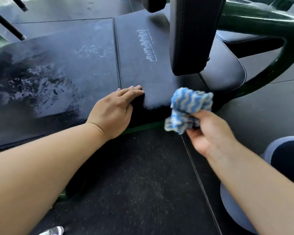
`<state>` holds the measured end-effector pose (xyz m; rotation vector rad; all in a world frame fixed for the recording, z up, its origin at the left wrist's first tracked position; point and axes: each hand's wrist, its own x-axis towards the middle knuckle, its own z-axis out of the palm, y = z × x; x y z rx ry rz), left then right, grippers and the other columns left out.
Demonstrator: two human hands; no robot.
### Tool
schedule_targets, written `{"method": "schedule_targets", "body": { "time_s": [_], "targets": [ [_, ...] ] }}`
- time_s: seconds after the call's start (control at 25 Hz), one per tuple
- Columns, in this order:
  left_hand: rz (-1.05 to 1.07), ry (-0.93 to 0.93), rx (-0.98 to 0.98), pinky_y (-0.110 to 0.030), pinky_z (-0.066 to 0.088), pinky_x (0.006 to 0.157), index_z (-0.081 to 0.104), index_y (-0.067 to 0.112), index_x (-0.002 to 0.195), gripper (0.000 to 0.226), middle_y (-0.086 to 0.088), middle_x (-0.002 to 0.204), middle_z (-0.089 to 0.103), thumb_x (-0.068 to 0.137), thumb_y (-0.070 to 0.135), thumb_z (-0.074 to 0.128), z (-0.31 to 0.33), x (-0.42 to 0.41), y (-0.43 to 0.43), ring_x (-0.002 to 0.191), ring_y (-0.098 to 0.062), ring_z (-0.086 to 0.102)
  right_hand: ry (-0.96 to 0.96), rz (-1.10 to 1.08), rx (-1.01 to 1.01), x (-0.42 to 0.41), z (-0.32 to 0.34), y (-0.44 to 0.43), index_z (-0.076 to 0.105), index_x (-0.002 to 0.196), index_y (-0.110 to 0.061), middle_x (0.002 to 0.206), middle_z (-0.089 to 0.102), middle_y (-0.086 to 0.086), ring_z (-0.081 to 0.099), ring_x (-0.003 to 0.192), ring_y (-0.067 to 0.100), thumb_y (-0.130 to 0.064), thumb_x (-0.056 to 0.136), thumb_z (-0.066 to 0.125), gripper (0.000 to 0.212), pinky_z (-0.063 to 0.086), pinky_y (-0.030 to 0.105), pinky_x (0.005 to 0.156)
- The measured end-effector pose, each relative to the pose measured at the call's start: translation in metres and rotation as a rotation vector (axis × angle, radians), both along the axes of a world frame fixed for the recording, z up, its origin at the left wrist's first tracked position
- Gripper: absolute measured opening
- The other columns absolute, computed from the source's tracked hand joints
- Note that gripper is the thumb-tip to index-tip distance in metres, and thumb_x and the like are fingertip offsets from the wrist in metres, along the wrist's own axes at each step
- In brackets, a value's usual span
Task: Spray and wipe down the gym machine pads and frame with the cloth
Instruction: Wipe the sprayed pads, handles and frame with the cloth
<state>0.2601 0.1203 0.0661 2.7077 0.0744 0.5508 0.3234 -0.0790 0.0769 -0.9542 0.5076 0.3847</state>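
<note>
So, head view only. Left hand point(115, 111) lies flat on the near edge of the black pad point(85, 65), grip open, fingers point(134, 89) extended and together, palm down, thumb wrapped over the pad's front face; it holds nothing. Right hand point(209, 131) has its grip closed around a bunched blue-and-white cloth point(189, 109), pinched from below, most of the cloth sticking up past the fingers. Cloth sits just off the pad's near edge, possibly touching it; motion blur makes that hard to call. Wet spray streaks and foam patches cover the pad's left section point(29, 85). Printed logo point(147, 45) on the right section. An upright pad point(193, 34) stands behind the cloth, green frame point(268, 68) curving right. Dark rubber floor point(143, 184) below.
</note>
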Motion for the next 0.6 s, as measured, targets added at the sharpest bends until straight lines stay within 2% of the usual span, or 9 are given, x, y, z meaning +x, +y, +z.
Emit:
{"method": "schedule_targets", "body": {
  "time_s": [0.08, 0.16, 0.24, 0.28, 0.32, 0.4, 0.48, 0.6],
  "targets": [
    [0.014, 0.020, 0.007, -0.016, 0.025, 0.106, 0.060, 0.019, 0.127, 0.047, 0.007, 0.137, 0.054, 0.088, -0.003, 0.047, 0.002, 0.000, -0.002, 0.127, -0.011, 0.049, -0.020, 0.004, -0.050, -0.003, 0.005, -0.002, 0.064, 0.084, -0.010, 0.075, 0.069, 0.003, 0.067, 0.063, 0.011, 0.006, 0.085, 0.060, 0.017, 0.057, 0.023, 0.054],
    [0.005, 0.063, -0.005, -0.016, 0.028, 0.102, 0.060, 0.021, 0.127, 0.044, 0.011, 0.136, 0.053, 0.089, 0.003, 0.050, 0.008, 0.001, 0.000, 0.126, -0.008, 0.049, -0.024, 0.197, -0.032, -0.026, 0.009, 0.024, 0.064, 0.084, -0.006, 0.071, 0.069, 0.005, 0.066, 0.061, 0.012, 0.007, 0.084, 0.060, 0.013, 0.057, 0.022, 0.054],
    [-0.050, 0.043, 0.054, -0.021, 0.042, 0.087, 0.068, 0.016, 0.113, 0.032, 0.005, 0.121, 0.063, 0.087, 0.009, 0.049, 0.015, 0.001, -0.001, 0.111, -0.011, 0.059, -0.024, 0.358, -0.026, -0.047, 0.010, 0.049, 0.066, 0.086, -0.001, 0.074, 0.069, 0.007, 0.067, 0.062, 0.012, 0.005, 0.083, 0.064, 0.007, 0.058, 0.023, 0.059],
    [-0.057, 0.004, 0.074, -0.023, 0.045, 0.079, 0.070, 0.013, 0.103, 0.029, 0.000, 0.112, 0.067, 0.087, 0.010, 0.046, 0.016, 0.001, -0.001, 0.100, -0.014, 0.063, -0.018, 0.344, -0.050, -0.047, 0.011, 0.053, 0.067, 0.086, -0.001, 0.076, 0.069, 0.007, 0.068, 0.064, 0.011, 0.002, 0.082, 0.066, 0.005, 0.058, 0.023, 0.059],
    [-0.031, 0.006, 0.052, -0.022, 0.043, 0.080, 0.070, 0.013, 0.104, 0.030, -0.001, 0.113, 0.067, 0.088, 0.009, 0.045, 0.016, 0.001, -0.003, 0.100, -0.014, 0.061, -0.018, 0.278, -0.075, -0.040, 0.012, 0.048, 0.067, 0.086, -0.002, 0.075, 0.070, 0.006, 0.068, 0.063, 0.010, 0.000, 0.082, 0.068, 0.006, 0.058, 0.023, 0.057],
    [0.027, 0.016, 0.036, -0.019, 0.034, 0.097, 0.066, 0.019, 0.118, 0.038, 0.005, 0.129, 0.060, 0.090, 0.007, 0.043, 0.013, 0.000, -0.005, 0.116, -0.014, 0.054, -0.063, 0.072, -0.062, -0.016, 0.015, 0.021, 0.064, 0.085, -0.006, 0.066, 0.070, 0.002, 0.067, 0.056, 0.007, 0.002, 0.081, 0.068, 0.009, 0.055, 0.022, 0.052],
    [-0.033, -0.036, 0.080, -0.026, 0.037, 0.100, 0.067, 0.019, 0.116, 0.042, 0.002, 0.127, 0.062, 0.088, 0.015, 0.037, 0.014, 0.004, -0.019, 0.113, -0.025, 0.056, -0.124, -0.078, -0.097, 0.003, 0.015, -0.013, 0.062, 0.087, -0.008, 0.063, 0.069, -0.002, 0.067, 0.056, 0.006, 0.005, 0.083, 0.065, 0.014, 0.055, 0.022, 0.052],
    [-0.086, -0.094, 0.053, -0.032, 0.045, 0.091, 0.069, 0.016, 0.109, 0.044, 0.000, 0.120, 0.065, 0.085, 0.019, 0.033, 0.025, 0.022, -0.044, 0.106, -0.028, 0.058, -0.129, 0.060, -0.206, -0.004, 0.002, -0.011, 0.058, 0.107, -0.005, 0.087, 0.069, 0.007, 0.069, 0.075, 0.016, 0.009, 0.082, 0.063, 0.029, 0.058, 0.032, 0.067]
  ]
}}
